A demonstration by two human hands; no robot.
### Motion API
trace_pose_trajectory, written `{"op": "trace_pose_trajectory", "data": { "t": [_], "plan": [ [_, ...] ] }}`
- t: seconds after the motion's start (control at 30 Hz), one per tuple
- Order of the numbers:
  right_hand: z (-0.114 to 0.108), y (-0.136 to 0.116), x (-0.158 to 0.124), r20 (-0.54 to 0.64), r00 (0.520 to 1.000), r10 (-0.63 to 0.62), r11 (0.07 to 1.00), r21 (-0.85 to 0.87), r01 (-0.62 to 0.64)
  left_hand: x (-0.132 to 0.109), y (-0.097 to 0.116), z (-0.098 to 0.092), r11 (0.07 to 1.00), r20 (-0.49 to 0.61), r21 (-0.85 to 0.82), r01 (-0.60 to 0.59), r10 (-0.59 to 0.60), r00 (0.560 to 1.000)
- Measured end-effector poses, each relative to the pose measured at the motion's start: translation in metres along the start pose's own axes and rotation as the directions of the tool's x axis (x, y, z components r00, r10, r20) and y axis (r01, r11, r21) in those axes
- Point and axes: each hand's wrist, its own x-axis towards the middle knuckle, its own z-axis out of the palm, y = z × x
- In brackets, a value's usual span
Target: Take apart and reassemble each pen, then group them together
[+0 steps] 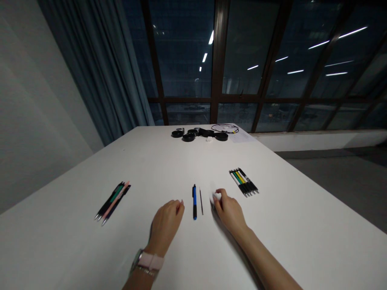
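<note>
A blue and black pen (194,201) lies on the white table (75,249) between my hands, with a thin dark refill (201,201) just right of it. My left hand (166,225) rests on the table left of the pen, fingers curled loosely, holding nothing that I can see. My right hand (228,209) sits right of the refill, fingertips pinched on a small white piece (215,196) that I cannot make out.
A row of several pens (113,201) lies at the left, and another bunch of pens (244,182) at the right. Black round items (199,134), a cable (225,129) and a paper sheet (242,137) sit at the far edge by the window.
</note>
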Motion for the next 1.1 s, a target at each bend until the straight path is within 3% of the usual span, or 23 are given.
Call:
{"op": "trace_pose_trajectory", "data": {
  "t": [0.83,0.97,1.1],
  "plan": [
    [0.001,0.001,0.001,0.028,0.999,0.017,0.998,-0.067,-0.015,-0.001,0.001,-0.003,0.996,0.146,0.018,0.088,-0.090,0.985],
    [0.001,-0.002,-0.001,-0.060,0.998,-0.030,1.000,0.002,0.030,0.000,0.006,-0.002,0.998,0.114,0.001,0.066,-0.066,0.991],
    [0.005,-0.012,-0.003,-0.126,0.980,-0.152,0.988,-0.024,0.150,-0.001,0.018,0.000,0.999,0.096,-0.031,0.033,-0.030,0.995]
  ]
}}
